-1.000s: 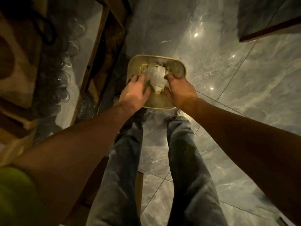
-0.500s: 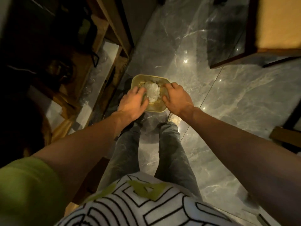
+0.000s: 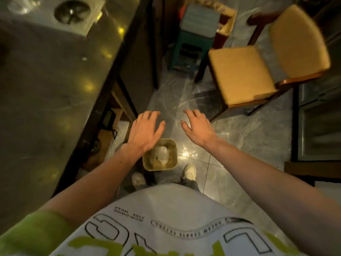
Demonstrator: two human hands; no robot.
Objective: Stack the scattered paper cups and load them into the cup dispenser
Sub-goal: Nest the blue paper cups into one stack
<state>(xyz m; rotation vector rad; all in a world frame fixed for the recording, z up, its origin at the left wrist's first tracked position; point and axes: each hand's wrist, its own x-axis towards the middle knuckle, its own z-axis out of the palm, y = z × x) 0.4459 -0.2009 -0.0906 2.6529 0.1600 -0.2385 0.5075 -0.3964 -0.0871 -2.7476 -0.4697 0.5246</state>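
Both hands hovering empty over the floor; no paper cups plainly showing.
At frame centre the left hand point(image 3: 145, 132) and right hand point(image 3: 197, 128) are spreading flat, fingers straight, gripping nothing. Just below them a bin point(image 3: 146, 164) is holding white crumpled material point(image 3: 162, 154); cannot tell if it is cups. The dispenser is not showing. Judgement: paper cups are going to handle light, thin-walled and easily crushed, so gentle pinching of the sidewall near the stiffer rolled rim is looking safest.

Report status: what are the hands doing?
Left hand open, right hand open, both empty. Task items out of view. Bin on floor beneath; chair ahead right.
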